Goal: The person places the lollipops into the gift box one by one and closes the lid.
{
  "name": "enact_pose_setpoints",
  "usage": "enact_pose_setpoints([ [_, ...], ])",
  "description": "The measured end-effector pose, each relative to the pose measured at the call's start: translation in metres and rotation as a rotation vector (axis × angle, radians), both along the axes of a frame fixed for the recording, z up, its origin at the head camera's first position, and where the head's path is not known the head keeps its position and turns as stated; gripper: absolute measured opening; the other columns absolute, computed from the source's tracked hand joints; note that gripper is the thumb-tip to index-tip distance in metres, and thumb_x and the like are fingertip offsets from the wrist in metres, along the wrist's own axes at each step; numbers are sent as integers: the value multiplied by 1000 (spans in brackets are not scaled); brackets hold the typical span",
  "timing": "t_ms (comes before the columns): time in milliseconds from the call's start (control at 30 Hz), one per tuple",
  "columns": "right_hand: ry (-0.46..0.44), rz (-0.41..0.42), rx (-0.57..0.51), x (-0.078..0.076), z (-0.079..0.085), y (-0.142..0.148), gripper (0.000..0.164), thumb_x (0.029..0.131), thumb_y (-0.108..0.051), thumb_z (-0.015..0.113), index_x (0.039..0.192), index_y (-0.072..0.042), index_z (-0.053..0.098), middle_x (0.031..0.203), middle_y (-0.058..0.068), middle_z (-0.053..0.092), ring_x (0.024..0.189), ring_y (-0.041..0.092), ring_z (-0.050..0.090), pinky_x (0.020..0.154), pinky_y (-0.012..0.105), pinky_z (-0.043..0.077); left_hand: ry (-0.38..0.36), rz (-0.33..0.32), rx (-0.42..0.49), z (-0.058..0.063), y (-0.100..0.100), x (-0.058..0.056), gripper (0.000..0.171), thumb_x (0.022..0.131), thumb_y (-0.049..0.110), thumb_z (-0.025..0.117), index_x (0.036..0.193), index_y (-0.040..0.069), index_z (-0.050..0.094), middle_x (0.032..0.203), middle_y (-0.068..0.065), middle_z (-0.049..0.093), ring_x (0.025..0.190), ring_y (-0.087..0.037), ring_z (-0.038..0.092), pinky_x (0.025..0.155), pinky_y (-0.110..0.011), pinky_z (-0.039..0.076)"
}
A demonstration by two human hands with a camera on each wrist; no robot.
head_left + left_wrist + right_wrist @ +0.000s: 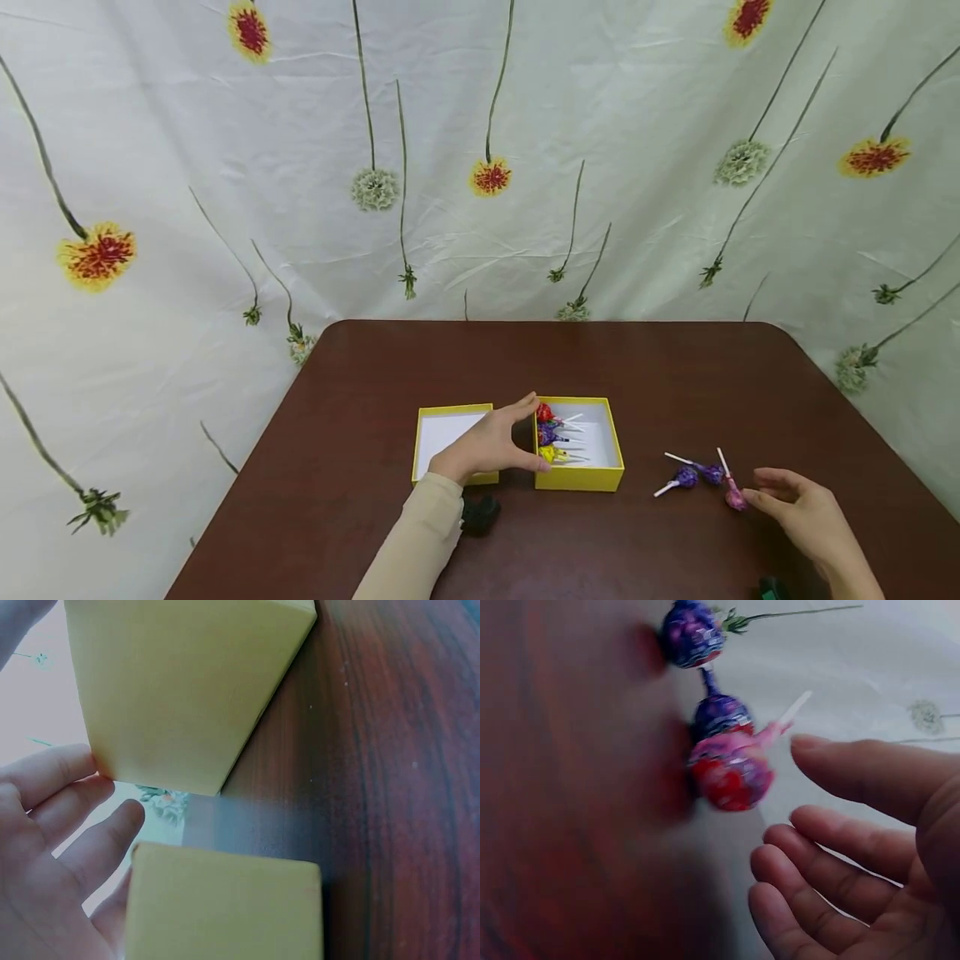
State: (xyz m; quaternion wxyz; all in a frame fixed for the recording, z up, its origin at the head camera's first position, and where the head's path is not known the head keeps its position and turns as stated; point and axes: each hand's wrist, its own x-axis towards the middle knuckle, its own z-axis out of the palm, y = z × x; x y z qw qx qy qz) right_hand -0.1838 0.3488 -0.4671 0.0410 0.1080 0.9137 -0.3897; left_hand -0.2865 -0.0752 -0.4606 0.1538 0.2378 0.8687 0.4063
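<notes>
My left hand (489, 442) spans the left side of a yellow box (579, 479), thumb on the front corner and a finger at the far corner. Red (544, 412), purple (547, 435) and yellow lollipops (549, 454) lie inside, sticks pointing right. In the left wrist view, fingertips meet the edge of the box (180, 690). To the right, my right hand (806, 512) is beside a pink lollipop (736, 500), thumb and fingers spread apart. Two purple lollipops (686, 477) lie next to it. The right wrist view shows a gap between thumb and the pink lollipop (731, 776).
The yellow box lid (442, 433), white inside, lies left of the box, partly behind my left hand and forearm. All this is on a dark brown table (360, 383). Behind it hangs a flower-printed cloth (637, 100).
</notes>
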Motion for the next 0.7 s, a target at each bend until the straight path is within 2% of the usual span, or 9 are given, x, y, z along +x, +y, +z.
enact_pose_setpoints([
  [133, -50, 44, 18, -3, -6, 0, 67, 94, -40, 70, 135, 11, 54, 124, 26, 66, 94, 10, 66, 73, 28, 55, 6, -3, -6, -2, -2, -1, 101, 77, 48, 84, 159, 21, 30, 168, 5, 21, 154, -24, 24, 121, -52, 29],
  [233, -67, 61, 6, -3, -8, -2, 69, 92, -42, 71, 133, 12, 55, 120, 24, 68, 97, 17, 67, 74, 30, 56, -2, -8, -3, -2, -2, -1, 101, 78, 47, 84, 159, 21, 30, 168, 4, 20, 154, -25, 22, 122, -55, 26],
  [300, -64, 69, 3, -3, -9, -3, 63, 92, -39, 73, 128, 11, 59, 113, 20, 72, 93, 16, 68, 72, 30, 56, -7, -6, -3, -2, -2, -1, 101, 78, 47, 84, 159, 21, 30, 169, 5, 20, 155, -25, 21, 123, -56, 23],
  [467, -4, 68, 42, -1, -9, -6, 46, 91, -27, 75, 117, 8, 66, 100, 12, 75, 78, 2, 63, 65, 24, 52, -5, -6, 0, -2, 0, -3, 101, 78, 48, 84, 159, 22, 30, 168, 7, 19, 155, -25, 21, 123, -55, 23],
  [600, 18, 76, 43, -1, -9, -10, 46, 92, -28, 74, 119, 8, 65, 101, 9, 74, 76, -3, 61, 65, 23, 52, -6, -4, -7, -2, 0, -3, 102, 77, 48, 84, 159, 21, 29, 168, 7, 20, 154, -24, 22, 122, -53, 28],
  [700, 11, 70, 54, -1, -9, -12, 45, 92, -32, 73, 115, 6, 67, 98, 7, 75, 76, -1, 61, 65, 24, 51, -12, -3, -9, -2, -1, -2, 102, 77, 48, 84, 159, 22, 29, 168, 8, 19, 155, -24, 21, 122, -52, 28],
])
